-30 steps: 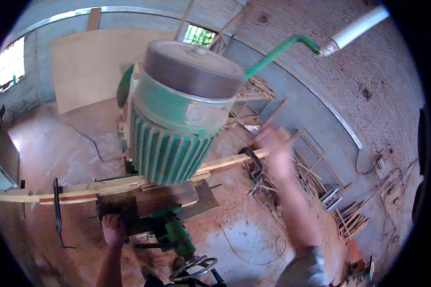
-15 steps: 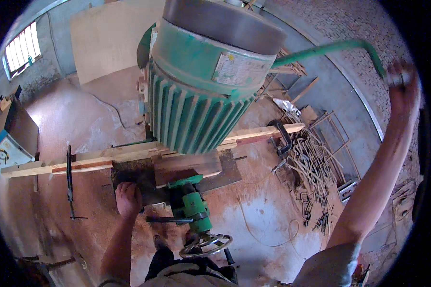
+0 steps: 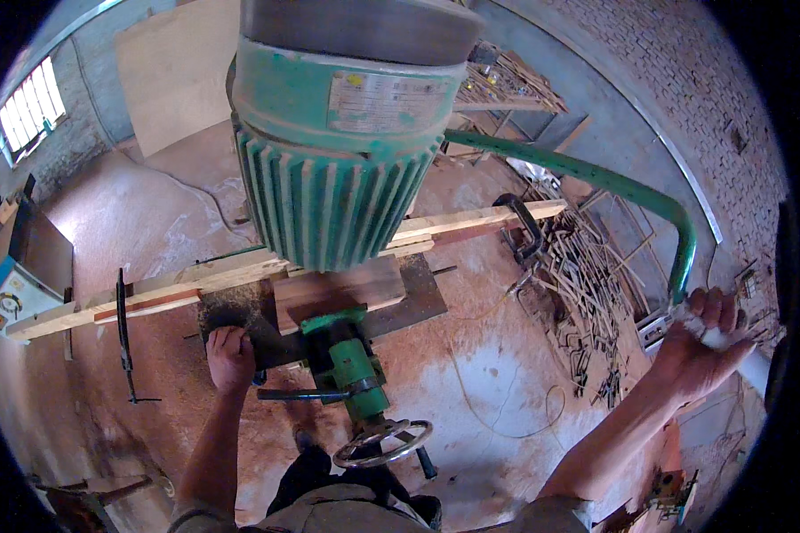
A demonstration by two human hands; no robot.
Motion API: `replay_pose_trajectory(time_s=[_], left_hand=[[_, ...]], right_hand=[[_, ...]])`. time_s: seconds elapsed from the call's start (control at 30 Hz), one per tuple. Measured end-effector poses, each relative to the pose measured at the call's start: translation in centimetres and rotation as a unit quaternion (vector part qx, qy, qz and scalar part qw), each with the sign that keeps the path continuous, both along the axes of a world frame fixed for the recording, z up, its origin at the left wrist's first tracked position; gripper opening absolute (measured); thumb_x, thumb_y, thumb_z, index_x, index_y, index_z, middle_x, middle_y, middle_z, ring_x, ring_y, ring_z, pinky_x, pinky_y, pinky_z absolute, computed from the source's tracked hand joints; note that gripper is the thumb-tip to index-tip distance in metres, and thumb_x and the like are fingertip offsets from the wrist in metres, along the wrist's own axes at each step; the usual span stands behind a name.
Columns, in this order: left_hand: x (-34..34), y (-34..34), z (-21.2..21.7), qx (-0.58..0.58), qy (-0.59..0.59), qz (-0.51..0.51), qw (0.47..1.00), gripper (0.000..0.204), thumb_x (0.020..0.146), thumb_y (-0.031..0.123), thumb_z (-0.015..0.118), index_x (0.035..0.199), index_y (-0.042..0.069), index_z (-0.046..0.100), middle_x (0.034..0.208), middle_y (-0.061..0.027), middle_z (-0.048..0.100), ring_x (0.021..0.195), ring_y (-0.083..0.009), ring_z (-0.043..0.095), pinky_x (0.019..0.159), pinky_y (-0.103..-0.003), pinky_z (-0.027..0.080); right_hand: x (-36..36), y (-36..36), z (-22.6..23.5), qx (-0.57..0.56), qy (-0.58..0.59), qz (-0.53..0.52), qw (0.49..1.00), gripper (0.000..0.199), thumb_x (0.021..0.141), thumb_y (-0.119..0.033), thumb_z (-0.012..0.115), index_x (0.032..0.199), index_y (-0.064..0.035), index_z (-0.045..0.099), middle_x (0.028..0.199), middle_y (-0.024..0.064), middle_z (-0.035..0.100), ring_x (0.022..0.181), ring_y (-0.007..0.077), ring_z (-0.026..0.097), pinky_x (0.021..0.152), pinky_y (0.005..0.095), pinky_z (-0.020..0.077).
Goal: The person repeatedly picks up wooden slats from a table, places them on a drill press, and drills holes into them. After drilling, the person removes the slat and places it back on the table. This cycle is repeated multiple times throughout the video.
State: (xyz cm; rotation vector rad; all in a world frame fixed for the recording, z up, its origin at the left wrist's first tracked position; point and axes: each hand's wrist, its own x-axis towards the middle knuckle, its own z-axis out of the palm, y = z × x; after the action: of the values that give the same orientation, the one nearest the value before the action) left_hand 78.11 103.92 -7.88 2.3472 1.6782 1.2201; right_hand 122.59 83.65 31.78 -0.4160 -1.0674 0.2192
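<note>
Left hand (image 3: 231,355) at dark table edge (image 3: 274,346)

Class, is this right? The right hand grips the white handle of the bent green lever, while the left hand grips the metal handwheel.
No: the left hand is at the near edge of the dark table, not on the metal handwheel, as the head view shows. The rest stands.

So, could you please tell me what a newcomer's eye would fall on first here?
Probably the big green motor filling the upper middle. Next, the bent green handle at the right, with the right hand around its white grip. After that, perhaps the metal wheel at the lower centre.
</note>
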Motion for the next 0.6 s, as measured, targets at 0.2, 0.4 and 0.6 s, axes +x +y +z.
replay_pose_trajectory(time_s=[0.2,0.4,0.6], left_hand=[[0.0,-0.1,-0.2,0.016,-0.009,-0.002,1.0,0.015,0.073,0.004,0.064,0.087,0.003,0.065,0.094,-0.0117,0.063,0.093,-0.0325,0.058,0.083,-0.043,0.047],[0.1,-0.1,0.0,0.009,-0.015,0.002,1.0,0.015,0.072,0.003,0.064,0.087,0.004,0.065,0.094,-0.0116,0.063,0.094,-0.0326,0.058,0.084,-0.043,0.047],[0.2,-0.4,0.3,0.0,-0.039,0.002,0.999,0.013,0.072,0.004,0.064,0.086,0.004,0.065,0.094,-0.0107,0.063,0.095,-0.0321,0.058,0.085,-0.043,0.046]], right_hand=[[-1.2,-1.8,-5.1,0.015,0.034,-0.047,0.998,0.034,0.086,-0.04,0.068,0.085,-0.0142,0.045,0.074,-0.0023,0.035,0.07,0.0163,0.034,0.067,0.0335,0.0285],[-1.8,-3.4,-9.2,-0.006,0.028,-0.048,0.998,0.037,0.086,-0.043,0.067,0.085,-0.0141,0.043,0.074,-0.0014,0.035,0.07,0.0173,0.037,0.071,0.0359,0.034],[-2.5,-6.3,-15.0,-0.056,0.08,-0.07,0.993,0.037,0.087,-0.043,0.066,0.098,-0.012,0.049,0.081,0.0013,0.042,0.084,0.0235,0.045,0.09,0.0426,0.0369]])
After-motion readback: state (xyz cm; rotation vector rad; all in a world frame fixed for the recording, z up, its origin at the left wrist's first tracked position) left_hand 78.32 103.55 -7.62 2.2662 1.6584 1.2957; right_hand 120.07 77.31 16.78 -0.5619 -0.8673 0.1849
